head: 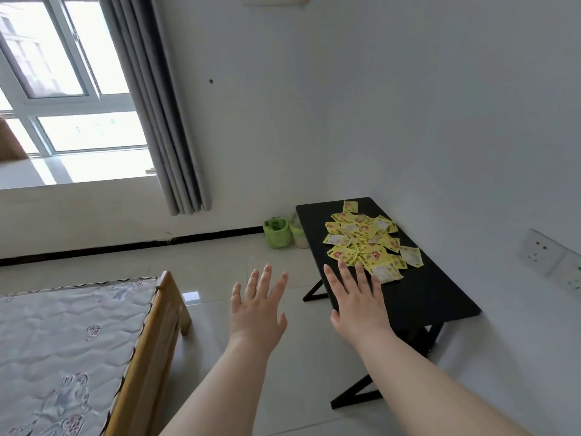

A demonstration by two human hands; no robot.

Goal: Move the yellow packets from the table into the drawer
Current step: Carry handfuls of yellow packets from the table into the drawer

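Observation:
A heap of several yellow packets [367, 243] lies on a low black table [418, 294] against the white wall at the right. My right hand [356, 298] is stretched out flat, fingers spread, in front of the near end of the heap, its fingertips close to the nearest packets. My left hand [257, 305] is also open with fingers spread, held over the floor to the left of the table. Neither hand holds anything. No drawer is in view.
A bed with a quilted mattress [63, 350] and wooden frame [157, 338] stands at the lower left. A green container [276, 232] sits on the tiled floor beside the table's far end. A window and grey curtain [160, 121] fill the upper left. Wall sockets [547, 256] sit at the right.

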